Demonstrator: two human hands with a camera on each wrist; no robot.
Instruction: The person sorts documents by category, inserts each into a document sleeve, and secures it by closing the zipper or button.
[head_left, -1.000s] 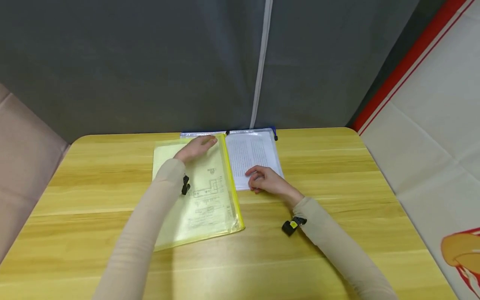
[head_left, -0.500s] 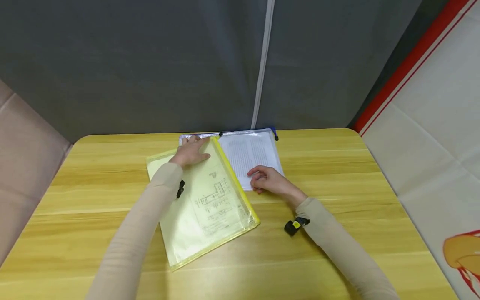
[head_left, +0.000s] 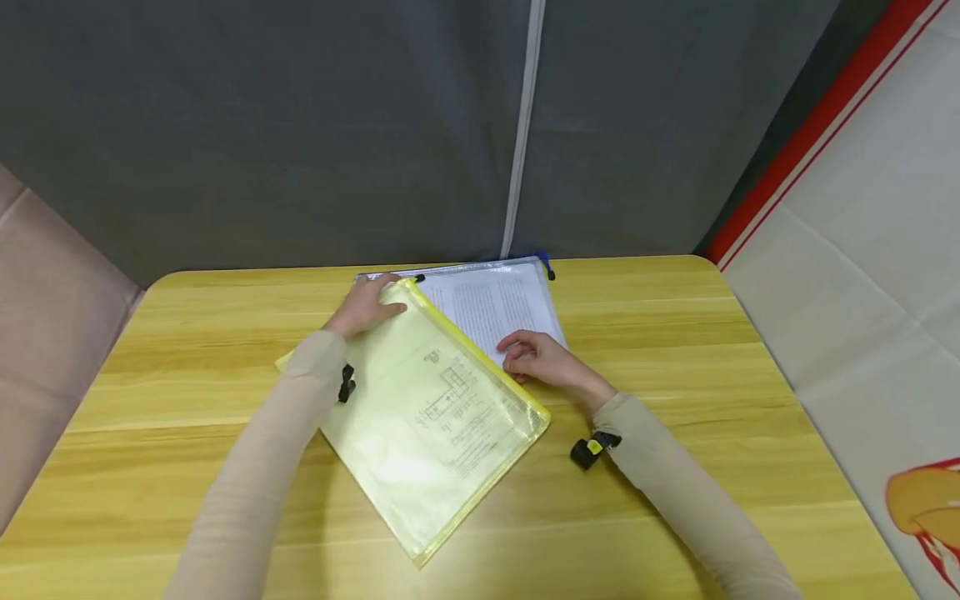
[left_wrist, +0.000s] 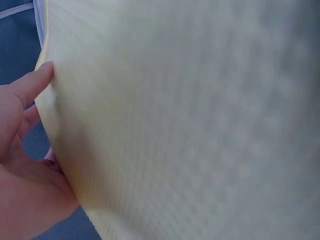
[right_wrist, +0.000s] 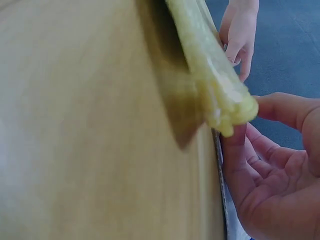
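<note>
Left hand [head_left: 367, 307] is pinching the far corner of the yellow mesh zip pouch [head_left: 427, 408], lying skewed on the wooden table [head_left: 675, 350] over a clear document pouch [head_left: 498, 300]; right hand [head_left: 540, 360], fingers loosely curled, is touching its zipper edge. Light, floppy, probably slick: corners and the stiffer zipper edge offer the surest hold.

Yellow zip pouch [head_left: 427, 400], askew on table

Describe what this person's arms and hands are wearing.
Both arms wear snug, long beige sleeves down to the wrists. The left hand and right hand are bare. A small black device sits at the left wrist; the one at the right wrist is black with a yellow patch.
</note>
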